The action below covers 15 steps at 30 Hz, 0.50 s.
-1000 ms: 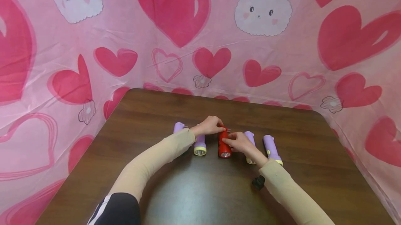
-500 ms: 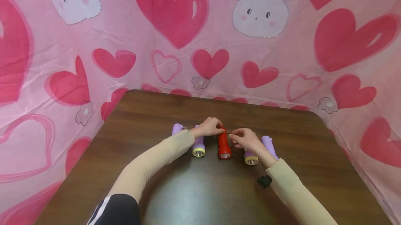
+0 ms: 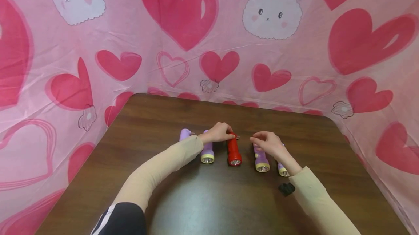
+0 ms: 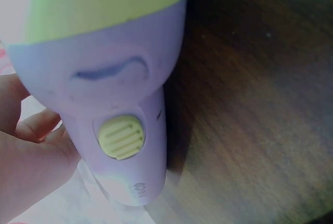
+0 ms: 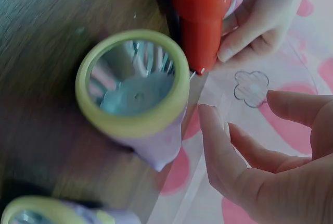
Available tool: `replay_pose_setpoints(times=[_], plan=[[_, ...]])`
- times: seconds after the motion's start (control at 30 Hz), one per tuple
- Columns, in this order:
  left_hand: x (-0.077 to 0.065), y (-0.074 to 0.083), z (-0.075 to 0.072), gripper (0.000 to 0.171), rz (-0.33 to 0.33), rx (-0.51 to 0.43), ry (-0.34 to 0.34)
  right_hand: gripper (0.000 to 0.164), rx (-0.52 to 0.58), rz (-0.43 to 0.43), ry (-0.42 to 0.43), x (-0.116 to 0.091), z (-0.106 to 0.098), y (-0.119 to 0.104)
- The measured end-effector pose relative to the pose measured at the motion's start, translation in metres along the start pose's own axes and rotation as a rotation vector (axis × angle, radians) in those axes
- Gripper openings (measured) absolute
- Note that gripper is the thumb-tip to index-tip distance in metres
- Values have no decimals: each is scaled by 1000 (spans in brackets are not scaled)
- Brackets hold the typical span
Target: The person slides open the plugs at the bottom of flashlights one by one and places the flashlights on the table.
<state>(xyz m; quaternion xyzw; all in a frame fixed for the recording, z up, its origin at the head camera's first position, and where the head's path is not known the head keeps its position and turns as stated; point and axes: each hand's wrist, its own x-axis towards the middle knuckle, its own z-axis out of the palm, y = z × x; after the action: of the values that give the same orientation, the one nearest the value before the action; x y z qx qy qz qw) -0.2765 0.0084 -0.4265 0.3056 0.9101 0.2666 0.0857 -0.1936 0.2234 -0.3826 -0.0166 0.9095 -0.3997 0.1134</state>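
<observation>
Left hand grips smooth, flare-headed red flashlight; right hand relaxed.
Wood-grain counter stands before creased, heart-printed cloth.

The left sleeve mostly hides the leftmost purple flashlight. The right hand partly covers the rightmost purple flashlight.

I have bare worktop to cross in front of the red flashlight, and more behind it, up to the pink cloth. A narrow lane runs along its right, bounded by a purple flashlight and the right hand. On its left, the left hand and sleeve block me.
</observation>
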Motion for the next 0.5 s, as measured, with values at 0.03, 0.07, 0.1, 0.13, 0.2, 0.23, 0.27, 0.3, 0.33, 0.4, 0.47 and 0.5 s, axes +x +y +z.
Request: replay_pose_setpoints(times=[0.03, 0.07, 0.1, 0.13, 0.2, 0.23, 0.27, 0.3, 0.33, 0.4, 0.47, 0.5], plan=[[0, 0, 0, 27, 1, 2, 1, 47, -8, -1, 2, -1, -2, 1], [0, 0, 0, 27, 1, 2, 1, 47, -11, 3, 7, -1, -4, 3], [0, 0, 0, 27, 1, 1, 1, 47, -17, 8, 14, -2, -6, 4], [0, -1, 0, 27, 0, -1, 0, 47, -18, 13, 21, -2, -7, 5], [0, -1, 0, 27, 0, -6, 1, 47, -19, 20, 32, -4, -10, 8], [0, -1, 0, 27, 1, -6, 0, 47, -20, 23, 37, -4, -11, 9], [0, -1, -1, 28, 2, -7, -1, 46, -14, 27, 44, -5, -13, 10], [0, -1, -1, 28, 3, -6, -2, 46, -11, 27, 46, -6, -14, 12], [0, -1, -1, 28, 4, -7, -2, 46, -4, 27, 46, -7, -14, 13], [-1, 0, -1, 28, 6, -12, -4, 46, -5, 26, 49, -9, -16, 16], [-1, -1, -1, 28, 5, -19, -7, 46, -18, 26, 50, -11, -18, 19], [-1, -1, -1, 27, 5, -23, -7, 47, -30, 26, 49, -12, -19, 20]])
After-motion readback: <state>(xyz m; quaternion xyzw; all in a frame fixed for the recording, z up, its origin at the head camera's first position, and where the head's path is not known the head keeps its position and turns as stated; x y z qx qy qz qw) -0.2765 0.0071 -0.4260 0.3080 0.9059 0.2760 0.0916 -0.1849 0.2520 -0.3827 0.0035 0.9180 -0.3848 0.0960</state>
